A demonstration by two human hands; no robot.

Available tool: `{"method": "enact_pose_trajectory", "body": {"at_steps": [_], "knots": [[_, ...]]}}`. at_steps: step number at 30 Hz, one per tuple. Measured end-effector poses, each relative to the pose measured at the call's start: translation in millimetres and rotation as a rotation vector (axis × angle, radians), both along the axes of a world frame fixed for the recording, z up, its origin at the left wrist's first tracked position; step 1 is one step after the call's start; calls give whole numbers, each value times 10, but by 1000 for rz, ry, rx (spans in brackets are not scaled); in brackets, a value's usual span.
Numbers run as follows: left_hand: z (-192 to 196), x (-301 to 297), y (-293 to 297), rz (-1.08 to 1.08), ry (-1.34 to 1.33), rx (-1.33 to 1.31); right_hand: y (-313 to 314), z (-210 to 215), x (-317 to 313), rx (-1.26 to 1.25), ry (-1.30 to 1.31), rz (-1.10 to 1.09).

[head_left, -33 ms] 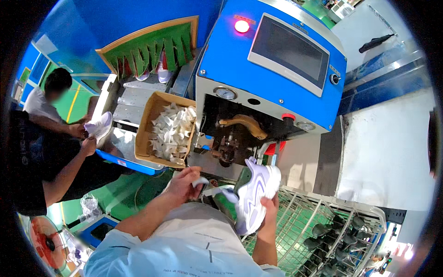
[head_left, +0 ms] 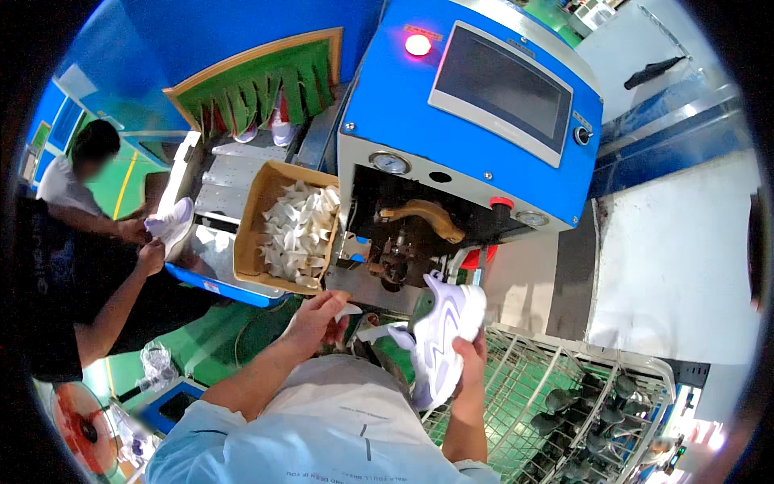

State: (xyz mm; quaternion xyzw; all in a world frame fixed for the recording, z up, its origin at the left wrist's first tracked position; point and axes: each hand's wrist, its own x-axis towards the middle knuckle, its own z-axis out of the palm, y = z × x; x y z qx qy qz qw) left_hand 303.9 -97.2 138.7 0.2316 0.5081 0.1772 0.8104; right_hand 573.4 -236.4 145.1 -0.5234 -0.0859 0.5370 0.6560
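Right hand (head_left: 469, 352) is gripping a white sneaker (head_left: 442, 332) near the blue machine (head_left: 451, 121); left hand (head_left: 318, 316) is pinching a white paper wad (head_left: 348, 310), best pushed deep into the toe.

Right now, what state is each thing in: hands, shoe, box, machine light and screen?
left hand: pinching a small white piece
right hand: gripping the white shoe, toe down
cardboard box: open, full of white pieces
red lamp: lit
screen: dark
wire rack: holding dark shoe lasts
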Motion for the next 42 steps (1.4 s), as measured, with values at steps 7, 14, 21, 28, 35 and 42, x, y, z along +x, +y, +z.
{"method": "enact_pose_trajectory", "body": {"at_steps": [7, 14, 21, 28, 35, 42], "knots": [[-299, -154, 5, -429, 270, 250, 825, 116, 10, -173, -615, 133], [-541, -312, 106, -354, 241, 74, 1623, 209, -246, -701, -1396, 613], [-560, -541, 506, -132, 269, 188, 1728, -250, -441, -687, -1716, 347], [-509, -865, 728, -197, 620, 545, 1624, -397, -416, -419, -1822, 119], [-674, -508, 507, -538, 400, 508, 1467, -326, -552, -336, -1797, -10], [-932, 5, 189, -522, -331, -86, 189, -429, -1173, -442, -1821, 247]]}}
